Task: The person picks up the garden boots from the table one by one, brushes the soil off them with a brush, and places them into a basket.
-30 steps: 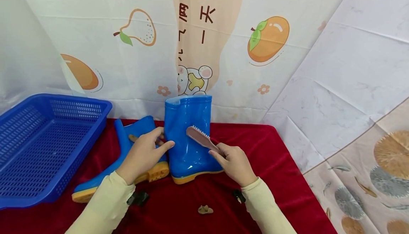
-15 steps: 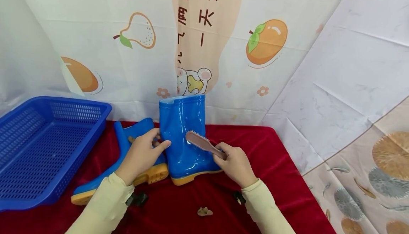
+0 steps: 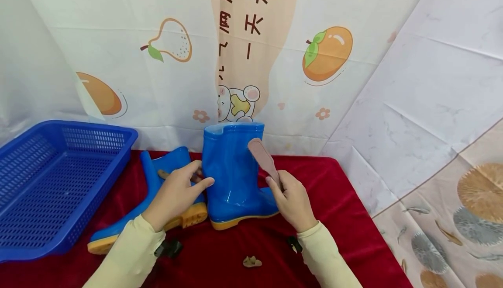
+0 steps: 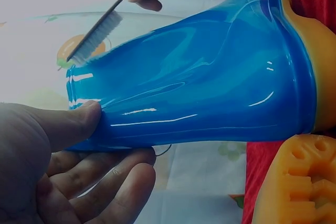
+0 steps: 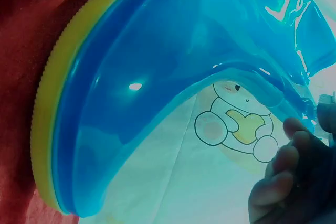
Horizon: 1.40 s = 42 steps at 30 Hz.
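A glossy blue rain boot (image 3: 232,178) with a yellow sole stands upright on the red cloth in the head view. My left hand (image 3: 174,194) grips the back of its shaft, thumb on the near side and fingers curled round behind, as the left wrist view shows at the boot shaft (image 4: 173,98). My right hand (image 3: 294,200) holds a pinkish-brown brush (image 3: 262,154) by the handle, tilted upward. Its white bristles (image 4: 100,35) lie at the front edge of the shaft, close below the rim. A second blue boot (image 3: 149,205) leans over behind my left forearm, sole turned sideways.
A blue perforated plastic basket (image 3: 70,183) occupies the left side. On the red cloth (image 3: 314,244) in front of the boot sits a small beige crumpled piece (image 3: 252,261). A printed white curtain (image 3: 291,104) hangs close behind the boots.
The brush has gone from the near side of the shaft to its front edge, up and right, turning steeper. The boot's top swayed left, then back right; my left hand kept its grip.
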Tool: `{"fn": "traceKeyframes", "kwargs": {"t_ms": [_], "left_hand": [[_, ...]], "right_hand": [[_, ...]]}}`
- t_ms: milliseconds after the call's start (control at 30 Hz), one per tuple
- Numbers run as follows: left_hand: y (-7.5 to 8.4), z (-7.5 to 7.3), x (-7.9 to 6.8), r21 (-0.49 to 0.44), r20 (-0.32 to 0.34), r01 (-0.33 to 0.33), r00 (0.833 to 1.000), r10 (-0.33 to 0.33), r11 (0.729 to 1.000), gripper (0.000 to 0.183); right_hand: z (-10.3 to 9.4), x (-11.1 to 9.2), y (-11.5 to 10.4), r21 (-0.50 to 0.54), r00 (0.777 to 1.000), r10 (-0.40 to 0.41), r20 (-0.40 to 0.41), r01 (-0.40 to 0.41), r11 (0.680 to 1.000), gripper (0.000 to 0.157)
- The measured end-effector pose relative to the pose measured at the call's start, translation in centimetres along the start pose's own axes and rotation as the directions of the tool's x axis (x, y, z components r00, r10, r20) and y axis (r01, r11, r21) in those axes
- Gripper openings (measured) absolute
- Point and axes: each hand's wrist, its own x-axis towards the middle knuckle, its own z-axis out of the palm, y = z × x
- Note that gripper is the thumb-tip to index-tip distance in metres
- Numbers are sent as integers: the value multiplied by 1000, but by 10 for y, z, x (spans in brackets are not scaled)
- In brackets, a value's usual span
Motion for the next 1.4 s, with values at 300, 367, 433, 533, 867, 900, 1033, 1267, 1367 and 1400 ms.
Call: {"fn": "traceKeyframes", "kwargs": {"t_ms": [300, 367, 433, 533, 867, 900, 1033, 1267, 1367, 1400], "left_hand": [[2, 1, -1, -8, -5, 0, 1000, 0, 1000, 45], [2, 1, -1, -5, -7, 2, 1000, -2, 1000, 45], [1, 2, -1, -4, -9, 5, 1000, -5, 1000, 44], [1, 3, -1, 0, -11, 5, 1000, -5, 1000, 42], [3, 2, -2, 17, -18, 4, 1000, -4, 1000, 41], [3, 2, -2, 19, -18, 7, 1000, -7, 1000, 40], [3, 2, -3, 9, -18, 8, 1000, -8, 1000, 41], [2, 5, -2, -177, -34, 23, 999, -30, 984, 30], [1, 11, -1, -277, -64, -6, 998, -12, 961, 23], [1, 13, -1, -291, -88, -25, 996, -1, 956, 22]], "right_hand": [[-2, -1, -3, 96, 999, -33, -35, 37, 995, 22], [-2, -1, -3, 81, 998, -46, -43, 50, 995, 19], [-1, -2, -3, 73, 998, -53, -42, 56, 996, 16], [0, -3, -3, 78, 999, -36, -33, 39, 996, 14], [2, -5, -4, 67, 1000, 4, -22, -2, 998, 25], [2, -5, -4, 66, 1000, 4, -18, -3, 998, 29], [2, -6, -3, 66, 1000, 0, -1, 0, 998, 37], [0, -4, -3, 68, 999, 24, -23, -23, 997, 42], [-3, -3, -4, 68, 999, 34, -31, -32, 997, 42], [-4, -3, -4, 69, 999, 33, -36, -31, 997, 41]]}}
